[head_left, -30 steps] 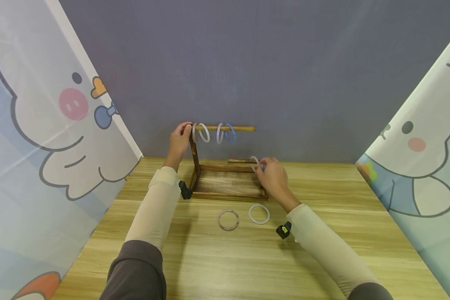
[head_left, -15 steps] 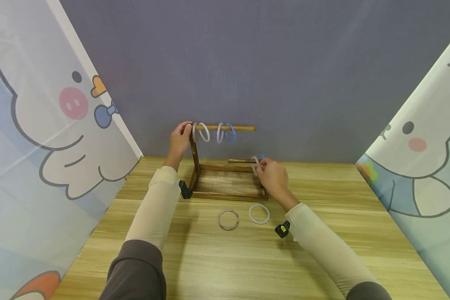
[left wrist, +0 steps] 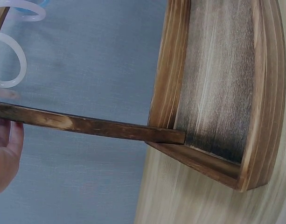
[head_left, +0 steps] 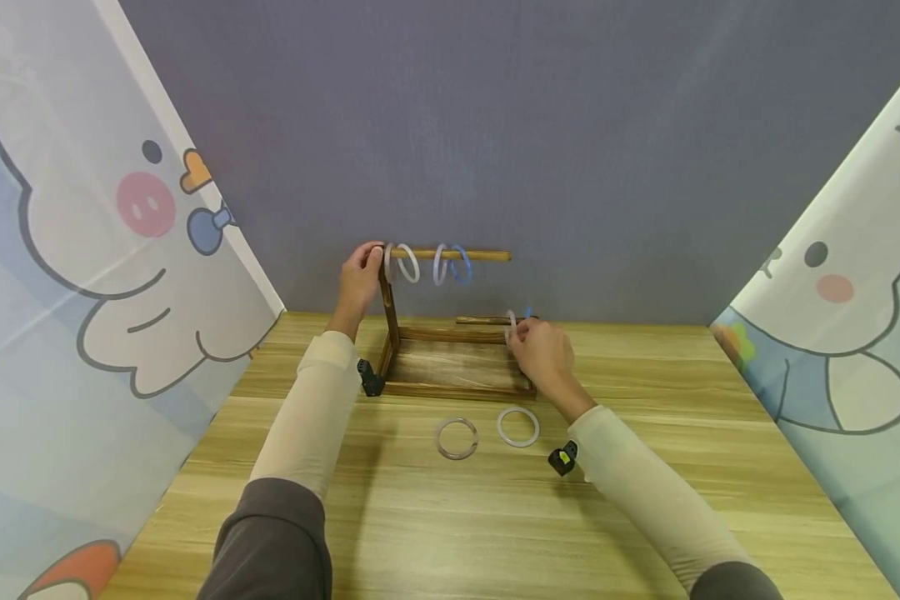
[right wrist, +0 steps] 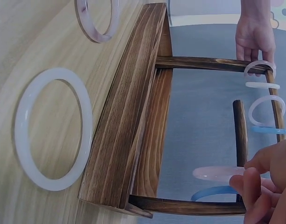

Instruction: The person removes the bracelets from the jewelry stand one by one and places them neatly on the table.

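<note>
A dark wooden bangle stand [head_left: 457, 392] has a tray base, a long upper bar [head_left: 491, 256] and a shorter lower bar [right wrist: 239, 119]. My left hand [head_left: 358, 279] grips the top of the stand's left post [left wrist: 101, 128]. At the lower bar, my right hand [head_left: 546, 354] pinches a pale pink bangle [right wrist: 212, 173], which is around the bar. Just beyond it, a blue bangle [right wrist: 210, 192] also hangs there, partly hidden by the fingers. Several bangles hang on the upper bar, among them a white bangle [right wrist: 261, 85] and another blue bangle [right wrist: 268, 129].
On the wooden table [head_left: 435, 533], in front of the stand, lie a white bangle [right wrist: 22, 126] and a brownish translucent bangle [head_left: 441, 447]. A grey wall [head_left: 570, 167] rises close behind the stand. Cartoon-printed panels [head_left: 67, 350] flank the table.
My right hand has shifted slightly left, and the pink bangle in it has turned more edge-on to the head view. My left hand keeps its hold on the post.
</note>
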`<state>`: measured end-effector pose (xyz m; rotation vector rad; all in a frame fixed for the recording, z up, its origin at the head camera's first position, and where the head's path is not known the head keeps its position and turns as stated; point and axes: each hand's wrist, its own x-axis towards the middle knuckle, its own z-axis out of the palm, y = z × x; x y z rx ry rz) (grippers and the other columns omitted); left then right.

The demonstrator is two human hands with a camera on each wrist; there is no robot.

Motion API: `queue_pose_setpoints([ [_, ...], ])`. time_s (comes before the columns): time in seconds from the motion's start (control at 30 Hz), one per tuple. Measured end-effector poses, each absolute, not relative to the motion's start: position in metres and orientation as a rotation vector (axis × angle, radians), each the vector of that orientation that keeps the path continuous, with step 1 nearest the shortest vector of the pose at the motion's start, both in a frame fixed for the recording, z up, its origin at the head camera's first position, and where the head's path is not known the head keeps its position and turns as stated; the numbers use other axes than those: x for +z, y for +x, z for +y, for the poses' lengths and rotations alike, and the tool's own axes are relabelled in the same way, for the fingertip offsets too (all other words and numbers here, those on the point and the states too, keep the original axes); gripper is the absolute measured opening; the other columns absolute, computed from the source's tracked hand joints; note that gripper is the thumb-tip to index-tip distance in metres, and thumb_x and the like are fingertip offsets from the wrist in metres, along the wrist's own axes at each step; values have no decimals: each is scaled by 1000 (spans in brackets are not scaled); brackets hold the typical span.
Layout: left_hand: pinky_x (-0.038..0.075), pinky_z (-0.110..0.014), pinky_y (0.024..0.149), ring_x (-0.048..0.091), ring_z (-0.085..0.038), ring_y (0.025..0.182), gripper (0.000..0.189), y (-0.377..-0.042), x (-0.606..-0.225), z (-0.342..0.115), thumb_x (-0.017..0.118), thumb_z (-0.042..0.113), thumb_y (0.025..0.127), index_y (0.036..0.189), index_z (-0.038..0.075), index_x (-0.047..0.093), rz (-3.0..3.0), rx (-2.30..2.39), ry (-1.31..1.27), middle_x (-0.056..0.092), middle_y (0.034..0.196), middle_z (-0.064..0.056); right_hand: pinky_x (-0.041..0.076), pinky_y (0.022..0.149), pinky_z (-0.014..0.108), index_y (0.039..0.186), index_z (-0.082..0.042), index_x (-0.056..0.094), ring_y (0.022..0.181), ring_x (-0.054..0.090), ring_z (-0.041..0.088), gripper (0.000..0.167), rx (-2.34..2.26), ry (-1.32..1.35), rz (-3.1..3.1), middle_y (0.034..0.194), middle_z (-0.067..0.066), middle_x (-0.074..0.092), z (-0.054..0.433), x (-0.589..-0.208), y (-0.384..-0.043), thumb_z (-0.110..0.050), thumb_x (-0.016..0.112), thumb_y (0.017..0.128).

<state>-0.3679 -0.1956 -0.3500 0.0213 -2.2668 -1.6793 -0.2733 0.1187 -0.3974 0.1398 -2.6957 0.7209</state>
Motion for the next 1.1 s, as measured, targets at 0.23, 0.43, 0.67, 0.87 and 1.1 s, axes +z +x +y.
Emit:
queue_pose_setpoints([
  [0.23,45,-43,109,56,-26,126,42,-367,-350,-195,47,44,108,141,20,59,-2266,-1676,27,60,140,-10,57,56,37,103,-4,78,68,74,26,24,706,165,-2689,94,10,80,117,-399,-274,-23,66,96],
  [0.43,45,-42,108,56,-25,125,42,-369,-350,-194,47,44,108,140,20,60,-2260,-1669,38,61,139,-10,58,58,39,102,-3,79,68,74,27,25,702,190,-2662,91,10,80,115,-402,-276,-20,62,97],
  [0.67,46,-42,106,57,-26,123,42,-369,-351,-194,47,43,108,140,20,59,-2259,-1671,36,61,138,-10,57,56,37,99,-3,78,64,72,24,21,764,198,-2646,87,9,79,115,-403,-275,-18,64,95],
  [0.87,47,-41,105,57,-25,121,41,-370,-350,-193,47,42,108,140,20,60,-2238,-1684,34,61,137,-11,57,57,37,99,-3,77,65,72,23,20,801,225,-2622,87,8,79,113,-403,-274,-19,64,94],
  [1.1,46,-41,105,57,-25,120,41,-368,-350,-194,48,41,108,140,18,59,-2236,-1682,33,62,136,-12,56,55,35,99,-4,76,64,71,22,19,831,235,-2614,86,8,79,112,-405,-271,-18,65,94],
])
